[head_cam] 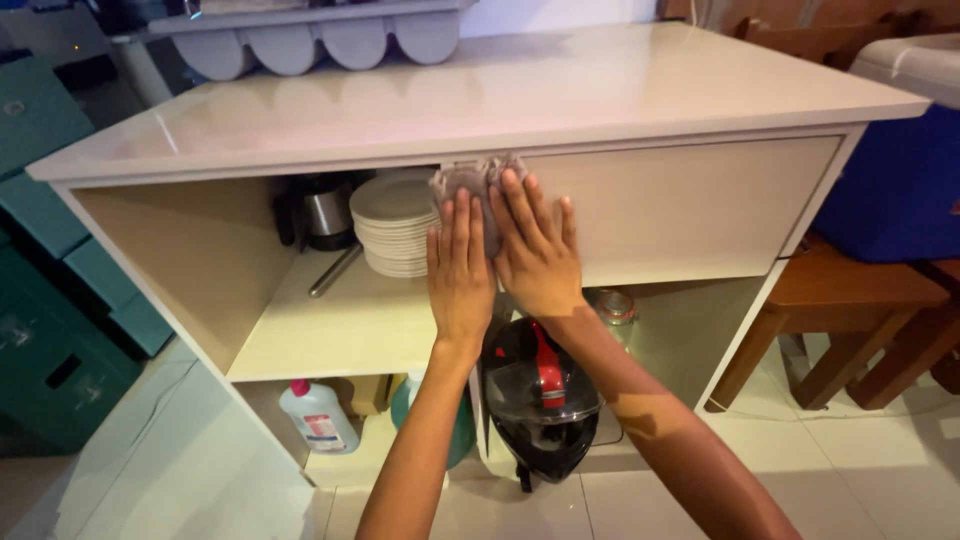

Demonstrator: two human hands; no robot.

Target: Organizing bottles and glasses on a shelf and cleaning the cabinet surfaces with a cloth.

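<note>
A grey cloth (478, 190) is being pressed flat against the cabinet front (690, 205) by 2 hands: left hand (460, 275) and right hand (533, 250), fingers extended, slightly apart, plates (392, 225) stacked just left.

home kitchen: white counter (560, 95) with open cabinet shelves, stacked plates (393, 222), a metal pot (327, 210), dish rack (310, 35) on top, bleach-type bottle (318, 417), tiled floor (880, 470).
</note>
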